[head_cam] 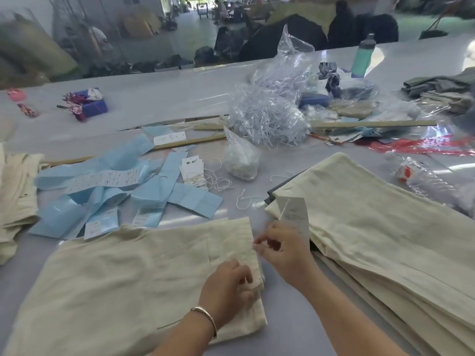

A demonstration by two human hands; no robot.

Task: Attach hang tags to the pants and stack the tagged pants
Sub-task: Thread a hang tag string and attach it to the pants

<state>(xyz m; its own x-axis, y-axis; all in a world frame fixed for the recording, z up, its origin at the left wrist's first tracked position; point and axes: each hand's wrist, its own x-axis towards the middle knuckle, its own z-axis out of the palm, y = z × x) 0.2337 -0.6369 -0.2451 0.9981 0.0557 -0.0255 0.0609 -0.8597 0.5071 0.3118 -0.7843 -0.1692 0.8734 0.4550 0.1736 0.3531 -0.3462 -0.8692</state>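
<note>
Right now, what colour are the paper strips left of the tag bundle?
Light blue paper strips, clearest in the head view.

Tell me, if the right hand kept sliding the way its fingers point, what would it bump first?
The right hand points leftward at the waistband edge of the pants in front, so it would probably meet that cloth almost at once, just above the left hand.
</note>
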